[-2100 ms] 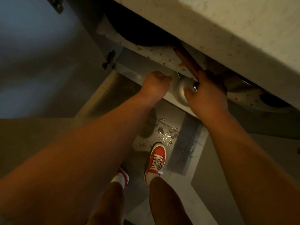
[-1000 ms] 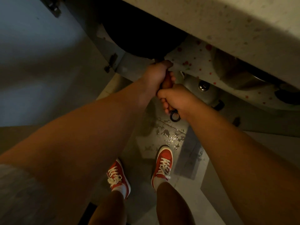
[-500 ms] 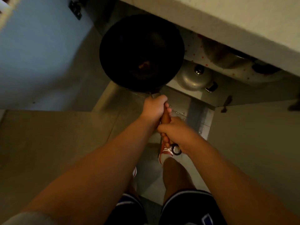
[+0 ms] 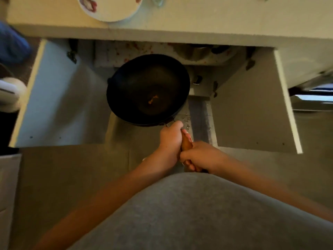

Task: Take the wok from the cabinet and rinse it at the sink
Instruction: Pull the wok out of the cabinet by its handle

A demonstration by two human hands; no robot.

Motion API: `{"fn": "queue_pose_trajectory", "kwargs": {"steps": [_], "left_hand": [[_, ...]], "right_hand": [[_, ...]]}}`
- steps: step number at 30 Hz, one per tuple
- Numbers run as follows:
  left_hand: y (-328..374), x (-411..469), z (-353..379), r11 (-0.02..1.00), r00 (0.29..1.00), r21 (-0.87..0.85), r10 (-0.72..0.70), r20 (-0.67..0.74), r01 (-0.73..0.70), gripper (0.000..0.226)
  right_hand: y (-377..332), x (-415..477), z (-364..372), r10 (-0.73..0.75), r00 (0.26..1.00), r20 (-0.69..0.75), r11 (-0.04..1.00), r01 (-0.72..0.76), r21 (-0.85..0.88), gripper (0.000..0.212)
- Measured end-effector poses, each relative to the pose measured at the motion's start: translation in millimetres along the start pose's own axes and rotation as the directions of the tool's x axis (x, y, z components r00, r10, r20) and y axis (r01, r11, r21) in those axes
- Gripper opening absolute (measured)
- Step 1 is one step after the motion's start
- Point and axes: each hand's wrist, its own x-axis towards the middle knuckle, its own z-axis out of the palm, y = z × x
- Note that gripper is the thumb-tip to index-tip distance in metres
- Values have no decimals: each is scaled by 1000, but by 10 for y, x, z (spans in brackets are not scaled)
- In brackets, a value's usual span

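Observation:
The black wok hangs in the air in front of the open cabinet, below the counter edge. A small orange speck lies in its bottom. Its wooden handle points toward me. My left hand grips the handle close to the pan. My right hand grips the handle's near end, right behind the left hand. No sink is in view.
Both cabinet doors stand wide open, the left door and the right door. A white plate sits on the countertop above. Metal pots remain on the patterned shelf. Wet floor tiles lie below the wok.
My hands took the handle and drew the wok out of the cabinet. I have risen from a crouch, so the countertop and both doors have come into view.

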Motion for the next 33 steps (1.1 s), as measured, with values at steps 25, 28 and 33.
{"fn": "queue_pose_trajectory", "kwargs": {"steps": [25,28,33], "left_hand": [[-505,-1393,1432,762,796,532,-36,604,-369,13],[-558,-1467,1843,730,769,545,-42,638,-413,10],[-762,-1569,2517,655,738,592,-76,670,-470,7]], "right_hand": [[1199,-1554,-84,-98,843,-528,648,457,610,33],[1332,-1578,-350,-99,815,-571,584,512,630,44],[1652,-1682,-851,-92,788,-609,462,576,675,36]]}}
